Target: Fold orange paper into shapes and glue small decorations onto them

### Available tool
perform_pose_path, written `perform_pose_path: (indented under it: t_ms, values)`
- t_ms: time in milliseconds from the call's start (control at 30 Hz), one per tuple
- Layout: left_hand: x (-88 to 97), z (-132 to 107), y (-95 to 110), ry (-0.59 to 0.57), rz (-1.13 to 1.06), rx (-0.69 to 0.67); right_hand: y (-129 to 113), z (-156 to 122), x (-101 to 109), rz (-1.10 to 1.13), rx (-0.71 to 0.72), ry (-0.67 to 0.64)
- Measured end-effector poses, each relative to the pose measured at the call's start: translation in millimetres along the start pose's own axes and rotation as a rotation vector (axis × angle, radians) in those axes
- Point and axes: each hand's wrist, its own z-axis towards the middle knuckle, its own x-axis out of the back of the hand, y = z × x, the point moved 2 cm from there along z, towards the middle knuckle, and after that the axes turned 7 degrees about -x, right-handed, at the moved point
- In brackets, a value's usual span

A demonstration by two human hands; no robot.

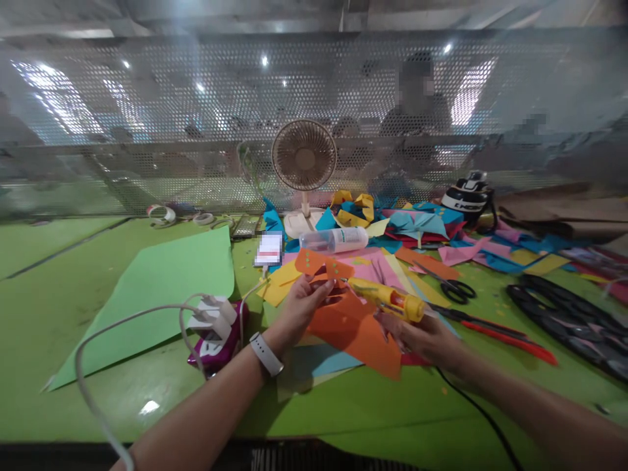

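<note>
My left hand (305, 302) is closed on an orange paper piece (324, 263) with small green dots, holding it up over the pile. In my right hand (411, 335) is a yellow glue gun (385, 298), its nozzle pointing left at the orange piece, close to my left fingertips. Whether the nozzle touches the paper I cannot tell. A larger orange sheet (360, 333) lies beneath both hands, on top of yellow, pink and blue sheets. From the glue gun a black cord (483, 418) runs down to the table's front edge.
Left stand a purple power strip with white plugs (216, 320) and a green sheet (161, 275). Behind are a phone (268, 248), a clear bottle (333, 240) and a fan (304, 157). Scissors (456, 290), a red-handled cutter (510, 337), a black tray (574, 320) and paper scraps lie right.
</note>
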Motion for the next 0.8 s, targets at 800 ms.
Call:
perform_pose_path:
  t_ms: [800]
  values:
    - [-1.0,0,-1,0.0,-0.015,0.001,-19,0,-8,-0.046,-0.021,0.039]
